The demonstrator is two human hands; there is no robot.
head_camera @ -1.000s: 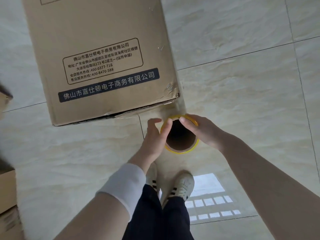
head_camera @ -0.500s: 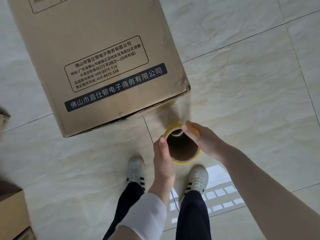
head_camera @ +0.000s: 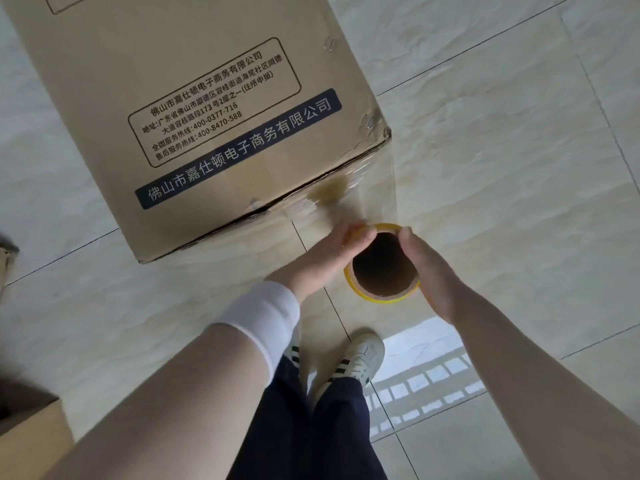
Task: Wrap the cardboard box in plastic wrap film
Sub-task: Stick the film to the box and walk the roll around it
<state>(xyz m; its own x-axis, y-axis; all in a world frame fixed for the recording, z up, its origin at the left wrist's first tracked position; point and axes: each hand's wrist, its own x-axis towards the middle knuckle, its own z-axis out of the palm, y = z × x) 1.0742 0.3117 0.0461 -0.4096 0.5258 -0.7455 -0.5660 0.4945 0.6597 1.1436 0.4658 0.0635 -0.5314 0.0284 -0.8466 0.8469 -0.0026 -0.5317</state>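
The cardboard box [head_camera: 194, 109] stands on the floor [head_camera: 519, 168] at far left, its near right corner already caught by the plastic wrap film [head_camera: 375, 188] stretched to the roll [head_camera: 382, 265] just beside it. The left hand [head_camera: 325, 251] and right hand [head_camera: 427, 268] each close their grip on the roll's rim. Keep the film taut and level rounding that crumpled corner; open floor lies right, while another carton [head_camera: 31, 434] crowds the near left.
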